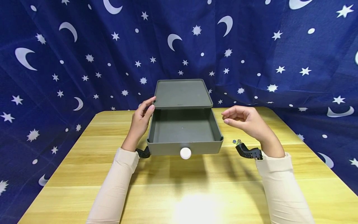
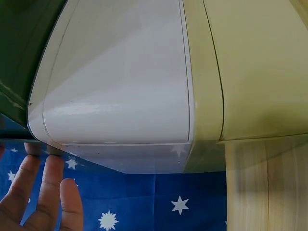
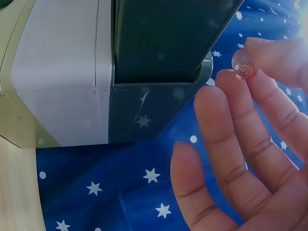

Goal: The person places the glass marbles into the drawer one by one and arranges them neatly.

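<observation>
A grey-topped drawer cabinet [image 1: 183,93] stands mid-table, its grey drawer [image 1: 184,148] pulled out toward me. The drawer front carries a round white knob [image 1: 185,153]. My left hand [image 1: 141,119] rests its extended fingers against the cabinet's upper left side; in the left wrist view the fingertips meet the side panel. To the right of the drawer, my right hand [image 1: 243,119] is raised, pinching a small clear glass marble [image 3: 242,62] between thumb and fingertips. The other fingers of that hand are spread loosely in the right wrist view.
More small marbles, one of them blue [image 1: 234,141], lie on the wooden table [image 1: 84,168] right of the drawer, partly behind the black wrist mount [image 1: 249,152]. A blue curtain [image 1: 112,46] with white moons and stars hangs behind the table and along its sides.
</observation>
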The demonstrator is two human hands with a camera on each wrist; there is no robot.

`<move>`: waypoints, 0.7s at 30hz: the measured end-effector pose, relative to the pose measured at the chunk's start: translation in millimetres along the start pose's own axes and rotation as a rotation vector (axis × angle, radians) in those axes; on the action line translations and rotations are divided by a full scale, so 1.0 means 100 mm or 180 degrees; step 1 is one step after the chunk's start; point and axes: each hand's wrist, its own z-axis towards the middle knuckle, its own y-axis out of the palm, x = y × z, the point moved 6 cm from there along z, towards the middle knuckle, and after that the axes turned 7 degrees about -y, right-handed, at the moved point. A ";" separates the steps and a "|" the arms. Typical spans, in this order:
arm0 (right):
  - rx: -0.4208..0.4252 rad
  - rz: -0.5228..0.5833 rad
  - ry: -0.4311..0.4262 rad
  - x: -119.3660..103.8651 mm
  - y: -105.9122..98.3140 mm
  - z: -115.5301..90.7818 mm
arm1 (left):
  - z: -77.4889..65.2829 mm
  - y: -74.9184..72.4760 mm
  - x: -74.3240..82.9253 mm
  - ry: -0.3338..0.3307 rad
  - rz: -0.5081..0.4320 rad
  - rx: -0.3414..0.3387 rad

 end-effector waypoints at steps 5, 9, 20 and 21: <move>-0.0044 -0.0073 -0.0046 -0.05 0.03 0.00 | 0.00 0.00 0.00 -0.0003 0.0002 0.0001; -0.0077 -0.0089 -0.0087 -0.09 0.05 0.00 | 0.00 0.00 -0.01 -0.0008 -0.0012 0.0005; -0.0098 -0.0108 -0.0141 -0.18 0.10 0.01 | 0.00 0.00 0.01 0.0008 -0.0008 0.0006; -0.0102 -0.0112 -0.0142 -0.18 0.11 0.01 | 0.00 0.00 0.01 0.0008 -0.0007 0.0004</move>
